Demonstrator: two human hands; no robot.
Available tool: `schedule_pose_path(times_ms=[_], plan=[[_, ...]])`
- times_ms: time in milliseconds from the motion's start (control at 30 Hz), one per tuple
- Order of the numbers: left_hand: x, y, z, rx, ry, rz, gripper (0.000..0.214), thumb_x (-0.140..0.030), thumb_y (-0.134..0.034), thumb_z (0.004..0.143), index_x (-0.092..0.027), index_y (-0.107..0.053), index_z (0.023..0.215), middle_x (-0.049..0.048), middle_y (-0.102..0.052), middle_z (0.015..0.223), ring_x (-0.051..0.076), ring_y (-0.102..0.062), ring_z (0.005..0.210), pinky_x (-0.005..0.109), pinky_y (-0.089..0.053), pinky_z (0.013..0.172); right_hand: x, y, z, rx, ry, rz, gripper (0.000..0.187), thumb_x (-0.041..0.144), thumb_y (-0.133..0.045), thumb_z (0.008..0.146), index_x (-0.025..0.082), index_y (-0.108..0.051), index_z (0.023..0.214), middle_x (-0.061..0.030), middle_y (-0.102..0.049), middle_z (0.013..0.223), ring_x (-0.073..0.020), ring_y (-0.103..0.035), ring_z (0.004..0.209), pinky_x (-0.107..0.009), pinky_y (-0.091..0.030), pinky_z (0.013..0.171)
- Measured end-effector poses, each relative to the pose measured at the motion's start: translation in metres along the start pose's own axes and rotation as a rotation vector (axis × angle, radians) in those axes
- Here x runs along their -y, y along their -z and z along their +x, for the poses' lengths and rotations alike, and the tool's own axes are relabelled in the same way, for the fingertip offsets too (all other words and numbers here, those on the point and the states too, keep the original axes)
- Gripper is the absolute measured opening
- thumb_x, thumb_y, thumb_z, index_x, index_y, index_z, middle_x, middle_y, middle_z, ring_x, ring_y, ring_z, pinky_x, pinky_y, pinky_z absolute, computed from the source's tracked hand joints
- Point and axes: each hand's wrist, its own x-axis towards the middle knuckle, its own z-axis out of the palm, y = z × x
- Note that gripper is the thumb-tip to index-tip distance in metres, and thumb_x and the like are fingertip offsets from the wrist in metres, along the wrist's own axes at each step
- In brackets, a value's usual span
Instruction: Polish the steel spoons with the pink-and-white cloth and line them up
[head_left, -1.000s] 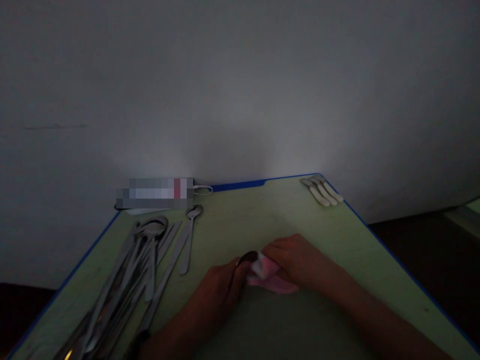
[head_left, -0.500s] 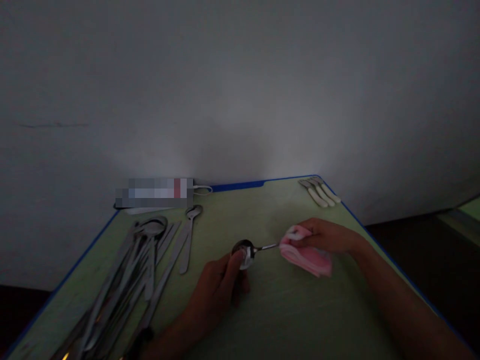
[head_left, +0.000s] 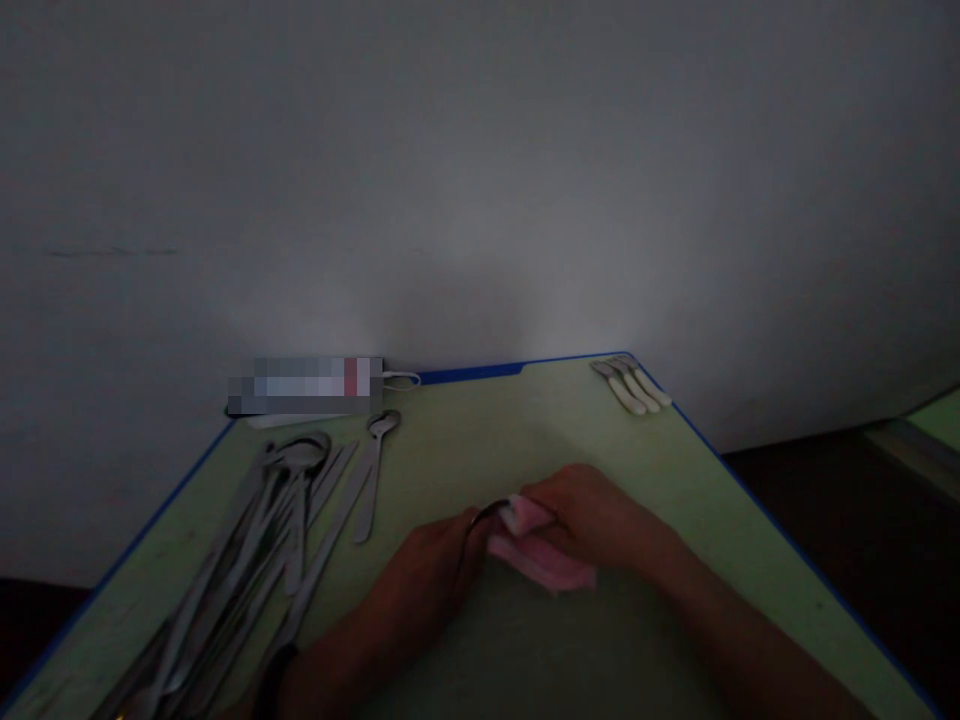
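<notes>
At the middle of the green table (head_left: 675, 480), my left hand (head_left: 431, 580) grips a metal spoon (head_left: 487, 514) near its bowl. Only the bowl's dark edge shows above my fingers. My right hand (head_left: 592, 515) is closed around a folded pink cloth (head_left: 541, 560) and presses it over the spoon, right against my left hand. The spoon's handle is hidden under the cloth and my right hand.
A heap of several steel spoons and knives (head_left: 255, 560) lies at the left of the table. Three white-handled pieces of cutlery (head_left: 634, 385) rest at the far right corner. A blurred flat object with a white cord (head_left: 307, 385) sits by the wall.
Half a second ago my right hand had drawn the cloth out to the right along the spoon's handle. It has slid back left, and the cloth covers the spoon again.
</notes>
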Motion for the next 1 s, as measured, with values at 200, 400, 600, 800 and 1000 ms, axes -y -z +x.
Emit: schedule_pose_path(times_ms=[200,400,600,800,1000], plan=[[-0.003,0.007,0.003,-0.056,0.186,-0.121,0.037,-0.028,-0.025,0.092,-0.019,-0.056,0.077,0.0019,-0.063,0.067,0.015,-0.059,0.057,0.025,-0.042,0.058,-0.043,0.015,-0.014,0.037,-0.035,0.26,0.022,0.031,-0.049,0.081,0.019,-0.067,0.087,-0.0012,-0.065,0.073,-0.012,-0.053,0.063,-0.023,-0.033,0.058],[-0.013,0.013,0.005,-0.139,0.375,-0.367,0.05,-0.042,-0.023,0.092,-0.018,-0.053,0.06,-0.0002,-0.055,0.053,0.014,-0.05,0.046,0.023,-0.036,0.047,-0.073,0.017,-0.023,0.008,-0.265,0.666,0.035,0.046,-0.051,0.079,0.019,-0.066,0.095,0.0007,-0.063,0.069,-0.0089,-0.047,0.051,-0.021,-0.033,0.047],[-0.003,0.012,0.002,-0.28,0.364,-0.549,0.04,-0.044,-0.031,0.09,-0.017,-0.055,0.073,-0.0008,-0.052,0.061,0.011,-0.044,0.046,0.02,-0.034,0.042,-0.057,-0.005,-0.008,-0.127,-0.262,0.848,0.043,0.055,-0.048,0.078,0.014,-0.061,0.073,0.0024,-0.048,0.057,-0.0076,-0.039,0.049,-0.02,-0.031,0.046],[0.003,0.008,0.007,-0.264,0.328,-0.743,0.037,-0.04,-0.043,0.087,-0.019,-0.047,0.116,-0.0016,-0.052,0.074,0.008,-0.042,0.045,0.019,-0.036,0.042,-0.042,-0.009,-0.002,-0.093,-0.27,0.914,0.043,0.055,-0.047,0.079,0.014,-0.055,0.071,0.0033,-0.045,0.056,-0.0073,-0.037,0.05,-0.02,-0.031,0.047],[0.005,0.011,0.006,-0.25,0.351,-0.661,0.03,-0.039,-0.045,0.085,-0.017,-0.062,0.095,0.0025,-0.057,0.084,0.008,-0.046,0.048,0.019,-0.037,0.044,-0.022,-0.016,0.002,-0.049,-0.193,0.82,0.039,0.05,-0.044,0.083,0.014,-0.057,0.074,0.0017,-0.049,0.062,-0.0086,-0.041,0.055,-0.02,-0.034,0.051]])
